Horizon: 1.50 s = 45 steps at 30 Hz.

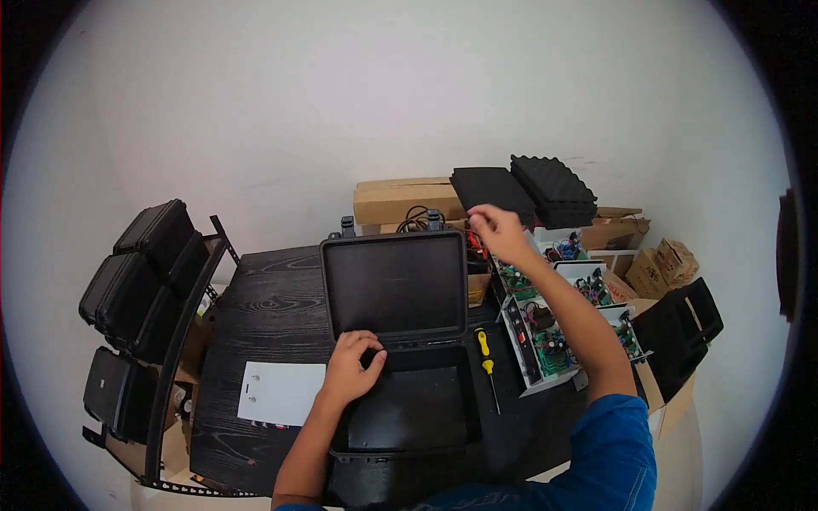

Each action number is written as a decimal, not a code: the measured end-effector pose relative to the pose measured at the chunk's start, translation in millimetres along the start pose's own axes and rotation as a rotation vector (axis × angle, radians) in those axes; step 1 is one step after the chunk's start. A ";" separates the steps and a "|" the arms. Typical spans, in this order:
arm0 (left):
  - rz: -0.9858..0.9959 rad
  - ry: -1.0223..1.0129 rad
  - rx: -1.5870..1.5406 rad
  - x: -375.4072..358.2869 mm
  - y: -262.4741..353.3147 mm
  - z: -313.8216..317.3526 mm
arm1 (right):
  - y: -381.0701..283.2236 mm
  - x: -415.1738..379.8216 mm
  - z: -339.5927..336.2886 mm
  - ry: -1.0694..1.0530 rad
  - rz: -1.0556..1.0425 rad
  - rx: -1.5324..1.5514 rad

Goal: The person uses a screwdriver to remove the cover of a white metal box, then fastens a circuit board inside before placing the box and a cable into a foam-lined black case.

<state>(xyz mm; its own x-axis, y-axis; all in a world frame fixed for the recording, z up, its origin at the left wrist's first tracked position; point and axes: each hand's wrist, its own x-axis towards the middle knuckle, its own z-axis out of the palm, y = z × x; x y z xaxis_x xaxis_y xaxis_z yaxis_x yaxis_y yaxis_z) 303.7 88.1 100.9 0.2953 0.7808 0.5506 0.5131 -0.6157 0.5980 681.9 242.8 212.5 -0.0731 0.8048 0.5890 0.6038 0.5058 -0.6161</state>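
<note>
A black hard case (409,407) lies open on the dark table, its lid (394,285) raised at the back. My left hand (354,366) rests at the left side of the case near the hinge, fingers curled, with nothing visible in it. Raised to the right of the lid, my right hand (498,232) is in front of a flat black foam sheet (490,189); its fingers are bent together, and whatever they hold is too small to make out. A yellow-handled screwdriver (486,353) lies just right of the case.
White-framed circuit board units (545,341) stand on the right, with wavy black foam (554,189) behind. A white sheet (277,392) lies left of the case. Black cases (128,294) fill the left rack. Cardboard boxes (400,203) stand at the back.
</note>
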 end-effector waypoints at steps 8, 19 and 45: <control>0.128 0.400 0.063 5.2 41.8 -63.1 | -47.4 -42.3 16.2 -0.066 -0.067 0.141; 0.261 0.497 0.010 -88.8 42.3 -84.3 | -145.3 -202.8 -45.6 -0.359 -0.590 0.044; 0.225 0.189 0.003 -209.0 -13.0 -9.0 | -114.5 -355.3 35.7 -0.290 -0.155 0.145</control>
<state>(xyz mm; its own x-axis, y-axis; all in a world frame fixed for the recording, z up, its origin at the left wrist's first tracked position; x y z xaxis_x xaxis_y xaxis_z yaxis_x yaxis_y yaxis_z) 228.1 -68.0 -16.8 0.2468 0.5908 0.7681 0.4540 -0.7708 0.4469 610.3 -89.9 55.1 -0.3900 0.7590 0.5214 0.4503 0.6511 -0.6110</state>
